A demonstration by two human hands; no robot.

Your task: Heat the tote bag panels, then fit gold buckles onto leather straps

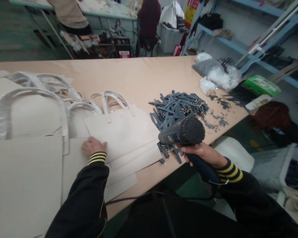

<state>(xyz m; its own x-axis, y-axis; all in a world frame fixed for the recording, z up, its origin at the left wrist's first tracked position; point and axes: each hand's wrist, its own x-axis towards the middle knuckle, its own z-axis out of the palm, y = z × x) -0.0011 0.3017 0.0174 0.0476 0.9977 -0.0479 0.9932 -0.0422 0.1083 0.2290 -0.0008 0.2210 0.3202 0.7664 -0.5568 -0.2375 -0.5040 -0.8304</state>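
Observation:
A black heat gun [180, 131] is in my right hand [205, 152], with its fingers wrapped round the handle. Its barrel points left, and its ridged round rear end faces me. My left hand [93, 146] is closed at the left edge of a beige bag panel [121, 132], thumb apart on the top side; its fingertips are partly hidden. This panel has a pair of handles [113, 102] in clear wrap and lies on several similar sheets. Just beyond the heat gun lies a heap of dark grey straps [175, 109] with gold-coloured metal fittings.
Larger beige bag panels [24, 178] with wrapped handles cover the table's left side. Small loose fittings [216, 120], plastic bags [222, 74] and a green box [260, 85] occupy the right. A black cord [134, 198] crosses near my body. Two people sit beyond the table [129, 71].

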